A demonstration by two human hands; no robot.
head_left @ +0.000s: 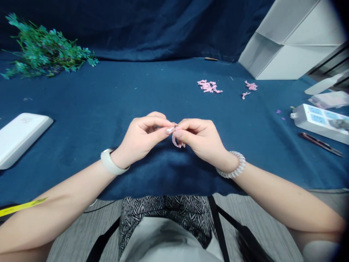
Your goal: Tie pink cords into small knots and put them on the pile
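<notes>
Over the front of the blue cloth, my left hand [148, 134] and my right hand [200, 136] meet fingertip to fingertip. Both are closed in a pinch on a small pink loop of pipe cleaner or fuzzy yarn [175, 141], whose lower curve hangs below the right thumb. Its upper end is hidden between the fingers. Farther back lies a cluster of similar pink twisted pieces [209, 86]. To its right are a small pink bundle [251, 86] and a single pink piece [245, 95].
A white power bank-like box [23, 136] lies at left, with green artificial foliage [51, 52] behind. At right are a white power strip [321, 122], dark tweezers [321, 144] and a white box-shaped stand [289, 47]. The blue cloth [109, 94] covers the table.
</notes>
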